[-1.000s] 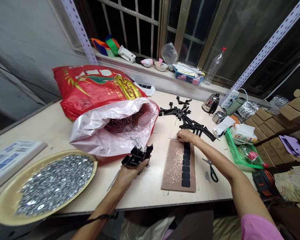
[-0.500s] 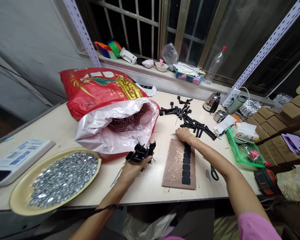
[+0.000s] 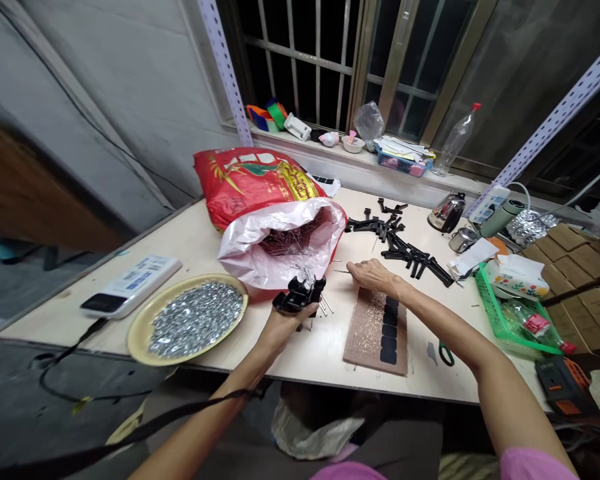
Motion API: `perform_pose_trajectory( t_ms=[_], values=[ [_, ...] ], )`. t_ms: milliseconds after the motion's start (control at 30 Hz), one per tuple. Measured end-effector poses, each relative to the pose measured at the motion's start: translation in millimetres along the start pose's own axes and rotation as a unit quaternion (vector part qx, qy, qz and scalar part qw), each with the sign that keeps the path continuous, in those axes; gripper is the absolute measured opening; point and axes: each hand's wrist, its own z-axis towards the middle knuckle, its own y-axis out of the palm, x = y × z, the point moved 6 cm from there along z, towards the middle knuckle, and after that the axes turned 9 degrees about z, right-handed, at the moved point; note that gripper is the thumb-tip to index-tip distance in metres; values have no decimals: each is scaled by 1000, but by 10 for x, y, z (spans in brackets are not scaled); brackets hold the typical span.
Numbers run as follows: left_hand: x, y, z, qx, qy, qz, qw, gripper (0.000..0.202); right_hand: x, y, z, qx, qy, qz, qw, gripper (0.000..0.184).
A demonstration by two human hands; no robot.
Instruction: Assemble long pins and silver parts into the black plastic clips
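Note:
My left hand [image 3: 284,323] is closed around a bunch of black plastic clips [image 3: 299,297], with thin metal pins sticking out near them. Between the fingertips of my right hand [image 3: 374,275] is a thin metal pin [image 3: 342,271] pointing left, just beyond the far edge of a brown board [image 3: 359,333]. A row of black stickers [image 3: 389,332] runs along that board. Left of my right hand, the red sack [image 3: 260,183] gapes with its white lining folded out, and many long reddish pins [image 3: 293,241] lie inside.
A yellow dish [image 3: 136,343] of small silvery metal pieces stands left, beside a white scale [image 3: 135,283]. Black strips [image 3: 414,257] lie scattered behind my right hand. Green-handled scissors [image 3: 446,355], a green basket [image 3: 500,320] and a kettle [image 3: 447,212] are on the right.
The view has swung left, showing more floor and wall. Relative to the board, my right hand has shifted left toward the sack with the pin. My left hand keeps its hold on the clips.

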Motion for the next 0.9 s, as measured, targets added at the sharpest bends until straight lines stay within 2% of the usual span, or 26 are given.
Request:
perform_pose_trajectory(
  t_ms=[67,133,233,300,400,600,700,733,767,833,900],
  values=[
    [0,-13,9,13,5,-9,1000,47,-101,-86,-63,29,-10,11,999,29],
    [-3,-20,21,25,11,-7,1000,45,-158,-255,-111,105,-28,57,992,27],
    [25,-33,28,33,29,22,999,39,-230,-593,-207,254,-109,159,948,22],
    [67,-50,21,37,45,48,997,35,-314,-761,-275,301,-178,191,917,21],
    [109,-53,10,28,55,81,995,29,-467,-884,-334,300,-229,195,905,22],
    [58,-5,58,16,66,113,991,26,-761,-896,-384,231,-267,158,922,24],
    [63,9,50,10,60,102,993,30,-716,-983,-387,220,-293,220,904,16],
    [81,3,30,11,55,92,994,31,-608,-1033,-357,234,-268,253,900,21],
    [109,-6,3,12,52,81,995,33,-444,-1070,-305,252,-214,282,901,26],
    [172,-34,-58,17,49,65,997,37,3,-1032,-167,256,-19,311,915,21],
    [205,-51,-98,17,40,58,997,40,437,-849,-61,209,178,300,914,20]
  ],
)
